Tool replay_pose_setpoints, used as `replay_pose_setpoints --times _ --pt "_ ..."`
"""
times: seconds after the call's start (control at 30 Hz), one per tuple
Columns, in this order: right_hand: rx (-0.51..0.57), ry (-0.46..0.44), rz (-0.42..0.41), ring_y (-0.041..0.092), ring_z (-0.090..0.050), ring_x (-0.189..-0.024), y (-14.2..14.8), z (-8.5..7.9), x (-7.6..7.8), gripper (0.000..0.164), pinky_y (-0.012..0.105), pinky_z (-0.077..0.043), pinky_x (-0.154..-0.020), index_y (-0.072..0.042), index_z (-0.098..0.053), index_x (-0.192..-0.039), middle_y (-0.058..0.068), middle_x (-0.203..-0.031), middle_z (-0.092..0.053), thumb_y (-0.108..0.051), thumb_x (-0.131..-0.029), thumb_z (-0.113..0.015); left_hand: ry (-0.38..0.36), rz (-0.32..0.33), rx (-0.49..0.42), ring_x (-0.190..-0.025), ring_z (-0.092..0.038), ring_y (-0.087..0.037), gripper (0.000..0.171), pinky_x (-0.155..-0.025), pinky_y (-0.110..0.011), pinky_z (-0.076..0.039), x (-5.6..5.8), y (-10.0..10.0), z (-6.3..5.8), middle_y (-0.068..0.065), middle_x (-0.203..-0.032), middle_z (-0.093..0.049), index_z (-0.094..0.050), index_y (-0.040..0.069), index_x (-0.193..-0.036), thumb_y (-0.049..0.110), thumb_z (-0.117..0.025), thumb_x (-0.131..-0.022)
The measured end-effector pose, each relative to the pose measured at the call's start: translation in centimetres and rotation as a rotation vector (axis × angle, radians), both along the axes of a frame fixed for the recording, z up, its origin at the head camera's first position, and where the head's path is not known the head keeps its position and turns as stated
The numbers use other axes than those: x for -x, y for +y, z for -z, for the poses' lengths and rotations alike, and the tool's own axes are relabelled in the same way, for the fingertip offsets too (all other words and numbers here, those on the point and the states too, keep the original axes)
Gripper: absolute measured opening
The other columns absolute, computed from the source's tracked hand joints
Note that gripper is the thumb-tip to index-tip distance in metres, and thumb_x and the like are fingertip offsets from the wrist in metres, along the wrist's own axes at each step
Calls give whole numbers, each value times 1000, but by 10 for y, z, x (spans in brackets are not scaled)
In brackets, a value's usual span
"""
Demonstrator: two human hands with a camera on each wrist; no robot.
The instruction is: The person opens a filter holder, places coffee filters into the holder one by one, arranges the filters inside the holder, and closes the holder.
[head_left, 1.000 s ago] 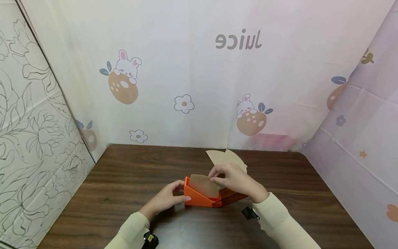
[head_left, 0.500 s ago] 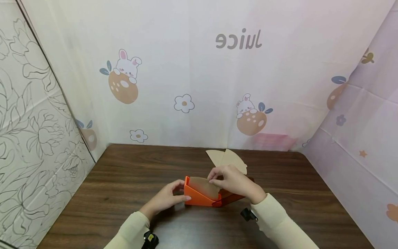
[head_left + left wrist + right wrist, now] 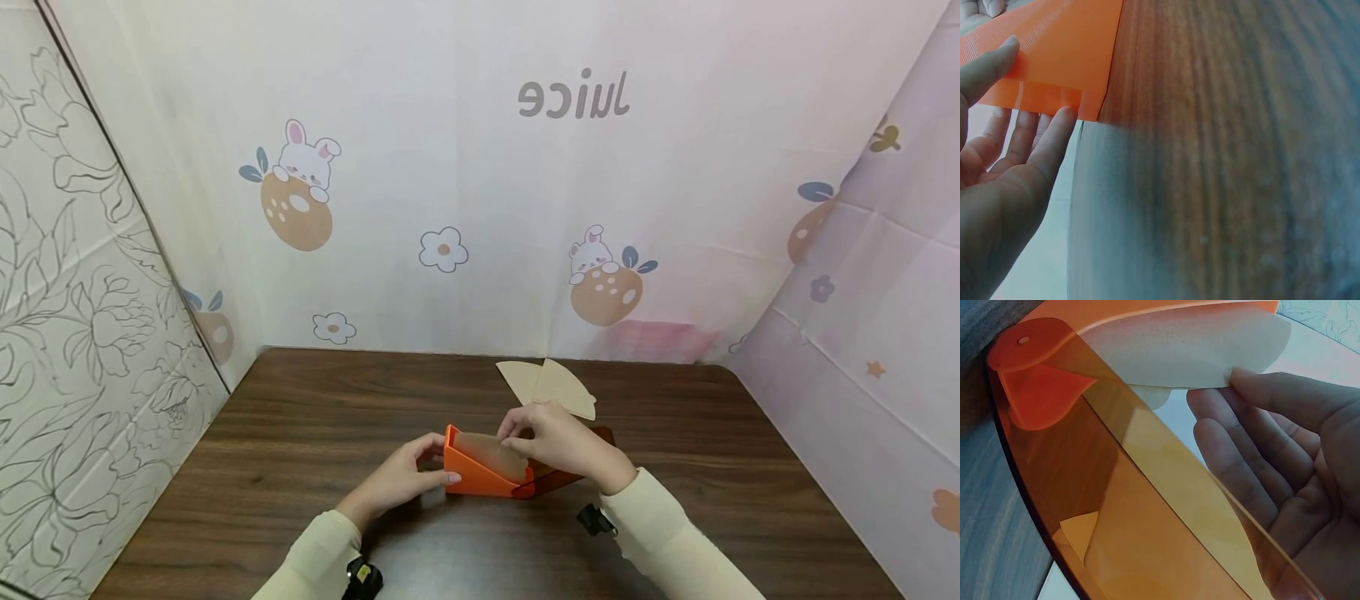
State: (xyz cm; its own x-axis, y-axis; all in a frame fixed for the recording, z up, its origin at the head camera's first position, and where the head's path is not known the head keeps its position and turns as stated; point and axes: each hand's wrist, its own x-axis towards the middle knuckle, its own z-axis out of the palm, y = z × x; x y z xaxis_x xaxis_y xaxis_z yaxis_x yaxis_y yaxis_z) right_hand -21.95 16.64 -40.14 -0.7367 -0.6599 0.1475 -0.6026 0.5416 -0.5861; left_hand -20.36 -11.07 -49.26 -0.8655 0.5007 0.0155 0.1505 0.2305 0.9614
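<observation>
With the left hand [image 3: 400, 477] gripping the left end of the orange filter holder [image 3: 470, 477] and the right hand [image 3: 558, 442] pinching a paper coffee filter [image 3: 487, 452] partly inside it, I'd judge, over my remote feed, that pushing down askew could crumple that filter.

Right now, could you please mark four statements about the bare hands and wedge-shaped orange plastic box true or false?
The right hand pinches a tan paper sheet with a curved edge. True.
The left hand holds the wedge-shaped orange plastic box. True.
The translucent brown plastic lid is shut over the box. False: it stands open.
The loose fan-shaped tan papers lie left of the box. False: they lie on the dark wood-grain table, beyond the right hand.
</observation>
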Motion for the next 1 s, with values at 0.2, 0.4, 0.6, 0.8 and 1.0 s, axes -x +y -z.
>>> replay_pose_setpoints --times 0.2,0.4,0.6,0.8,1.0 --pt "-12 -3 10 8 -58 -66 -2 3 -1 9 25 -51 -60 -15 -72 -92 -8 -80 -70 -6 -91 -75 -2 5 -14 -112 -59 -22 36 -96 -45 -46 1 0 1 0 -117 -66 -63 15 -123 24 -77 -91" --pt "-20 -17 10 4 -57 -63 -4 4 -2 10 25 -51 -60 -15 -72 -92 -7 -80 -70 -5 -91 -74 -4 5 -11 -112 -59 -21 36 -97 -45 -46 0 0 1 0 -117 -66 -62 16 -123 25 -77 -91" --pt "-35 -42 16 3 -58 -64 -5 7 -3 11 25 -51 -60 -17 -71 -91 -9 -79 -70 -6 -91 -73 -5 1 -4 -112 -59 -21 36 -96 -45 -46 -1 0 -1 1 -118 -66 -62 16 -123 26 -77 -91" --pt "-35 -54 15 3 -59 -66 -6 9 -2 12 26 -51 -60 -17 -72 -90 -10 -80 -70 -6 -92 -73 -9 -1 0 -113 -59 -21 37 -98 -47 -45 -2 0 -2 1 -118 -66 -62 16 -124 27 -76 -91" --pt "-33 -54 7 3 -57 -66 -7 9 -3 12 25 -50 -59 -16 -72 -90 -8 -80 -70 -3 -91 -73 -7 0 1 -113 -59 -21 37 -98 -48 -45 -2 0 -2 1 -119 -66 -62 16 -124 27 -76 -91"
